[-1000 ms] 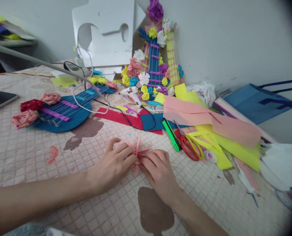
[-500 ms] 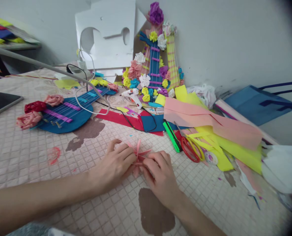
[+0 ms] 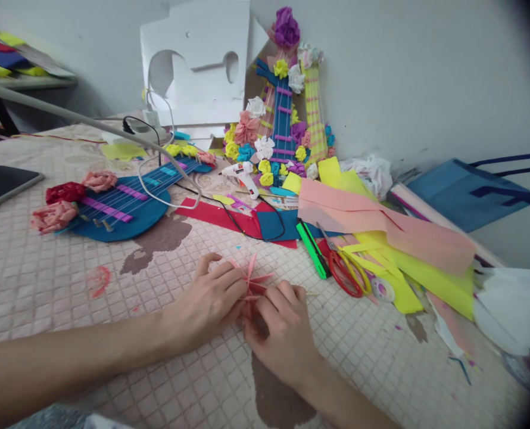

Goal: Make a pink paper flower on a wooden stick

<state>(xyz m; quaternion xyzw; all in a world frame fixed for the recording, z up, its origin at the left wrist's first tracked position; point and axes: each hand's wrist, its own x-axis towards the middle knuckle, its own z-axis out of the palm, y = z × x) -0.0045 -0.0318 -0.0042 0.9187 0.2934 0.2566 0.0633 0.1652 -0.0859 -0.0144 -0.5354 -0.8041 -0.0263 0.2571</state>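
Note:
Between my hands is a pink paper flower (image 3: 253, 275) with narrow petals standing out in several directions. My left hand (image 3: 218, 293) is closed on its left side, the fingertips partly hidden behind the petals. From the right, the bent fingers of my right hand (image 3: 279, 326) pinch the flower's lower right petals. A thin pale stick (image 3: 312, 293) pokes out just past my right knuckles; I cannot tell whether that hand holds it. Beyond the hands lie a green utility knife (image 3: 312, 247) and red-handled scissors (image 3: 344, 275).
A blue paper guitar (image 3: 126, 220) with paper roses lies at left, near a phone (image 3: 6, 185). A white glue gun (image 3: 243, 177) rests behind, its black cord trailing forward. Pink crepe paper (image 3: 372, 220), yellow sheets (image 3: 401, 292) and a tape roll (image 3: 383, 290) are at right.
My right hand has shifted slightly down and left, its fingers curling closer to the flower's lower petals. My left hand stays in nearly the same place.

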